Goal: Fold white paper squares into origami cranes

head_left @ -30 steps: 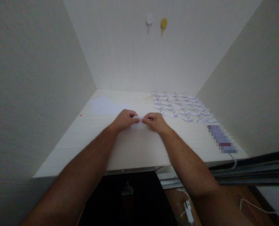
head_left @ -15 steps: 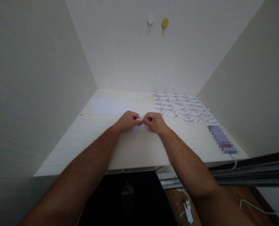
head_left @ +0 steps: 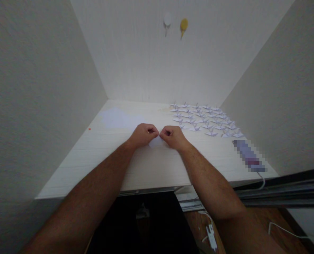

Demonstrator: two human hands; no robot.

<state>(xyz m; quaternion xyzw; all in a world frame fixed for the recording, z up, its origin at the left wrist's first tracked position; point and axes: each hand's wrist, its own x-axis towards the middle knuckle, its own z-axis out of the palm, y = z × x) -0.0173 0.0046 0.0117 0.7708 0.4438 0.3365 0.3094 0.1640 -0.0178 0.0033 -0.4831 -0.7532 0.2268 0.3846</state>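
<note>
closing in since a second ago, the left hand [head_left: 142,134] now pinches one side of the white paper [head_left: 156,142], which lies flat on the table [head_left: 146,165] just below both sets of fingers; the right hand [head_left: 174,137] pinches the other side, knuckles nearly touching, so less paper shows. folded paper cranes [head_left: 204,120] sit in rows to the right.

I can read no text, number or brand anywhere; the paper [head_left: 157,142] shows no print that I can make out; the cranes [head_left: 204,120] look plain as well; the device [head_left: 248,155] is blurred into blocks, so any label on it is lost; the white sticker [head_left: 167,19] and the yellow sticker [head_left: 183,24] carry no legible marks.
</note>
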